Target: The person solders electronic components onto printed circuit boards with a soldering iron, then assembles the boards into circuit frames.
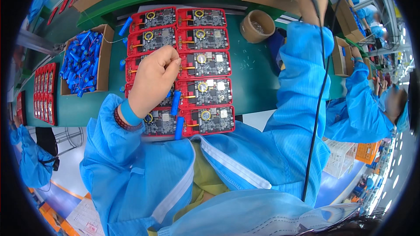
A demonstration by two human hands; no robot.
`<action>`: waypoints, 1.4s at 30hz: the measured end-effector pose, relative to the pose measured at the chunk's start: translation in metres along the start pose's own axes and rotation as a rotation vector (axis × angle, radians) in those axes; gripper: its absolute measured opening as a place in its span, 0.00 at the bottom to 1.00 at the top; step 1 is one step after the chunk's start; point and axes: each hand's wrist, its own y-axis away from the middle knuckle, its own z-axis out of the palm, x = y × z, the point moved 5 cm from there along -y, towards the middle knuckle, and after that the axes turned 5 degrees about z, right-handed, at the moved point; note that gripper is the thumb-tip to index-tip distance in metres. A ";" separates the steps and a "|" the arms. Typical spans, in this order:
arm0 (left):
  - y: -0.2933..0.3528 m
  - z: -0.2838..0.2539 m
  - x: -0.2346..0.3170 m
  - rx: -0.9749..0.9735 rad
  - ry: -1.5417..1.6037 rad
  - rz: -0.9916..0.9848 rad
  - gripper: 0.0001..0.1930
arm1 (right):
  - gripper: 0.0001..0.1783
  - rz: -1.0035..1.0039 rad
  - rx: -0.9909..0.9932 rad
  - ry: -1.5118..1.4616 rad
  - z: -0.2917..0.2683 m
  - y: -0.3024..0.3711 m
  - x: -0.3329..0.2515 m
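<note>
pale floor (73, 175) (orange-striped) shows beside the green bench (258, 94).

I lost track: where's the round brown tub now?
In the head view, the round brown tub stands on the green tabletop, right of the red-cased circuit boards and left of the blue right sleeve.

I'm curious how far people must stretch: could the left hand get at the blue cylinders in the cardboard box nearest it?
Probably yes: the left hand is over the red cases, and the cardboard box beside them is open-topped, its blue cylinders exposed, with nothing tall between.
</note>
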 end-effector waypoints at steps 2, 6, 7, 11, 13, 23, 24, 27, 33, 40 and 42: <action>0.000 -0.001 -0.008 0.006 -0.013 -0.038 0.03 | 0.11 -0.310 0.110 0.177 -0.006 0.013 -0.024; -0.009 0.005 -0.014 0.044 -0.168 0.119 0.04 | 0.14 -0.033 -0.054 -0.192 -0.007 0.069 -0.040; -0.012 0.008 -0.014 0.057 -0.215 0.172 0.04 | 0.12 -0.002 -0.076 -0.277 -0.003 0.088 -0.044; -0.025 0.015 -0.019 0.066 -0.353 0.256 0.04 | 0.13 0.187 -0.463 -0.370 0.024 0.154 -0.054; -0.025 0.019 -0.020 0.042 -0.363 0.281 0.03 | 0.14 0.180 -0.518 -0.331 0.037 0.169 -0.053; -0.025 0.024 -0.025 0.020 -0.458 0.286 0.02 | 0.11 0.326 -0.590 -0.394 0.059 0.180 -0.044; -0.025 0.024 -0.026 0.021 -0.459 0.282 0.02 | 0.11 0.324 -0.593 -0.389 0.061 0.180 -0.044; -0.025 0.024 -0.026 0.015 -0.467 0.281 0.02 | 0.11 0.323 -0.596 -0.372 0.063 0.180 -0.044; -0.025 0.025 -0.026 0.012 -0.471 0.276 0.02 | 0.11 0.322 -0.650 -0.352 0.066 0.181 -0.045; -0.024 0.025 -0.024 0.015 -0.483 0.285 0.02 | 0.12 0.304 -0.562 -0.411 0.058 0.182 -0.045; -0.025 0.025 -0.023 0.034 -0.477 0.290 0.02 | 0.12 0.300 -0.548 -0.411 0.056 0.181 -0.045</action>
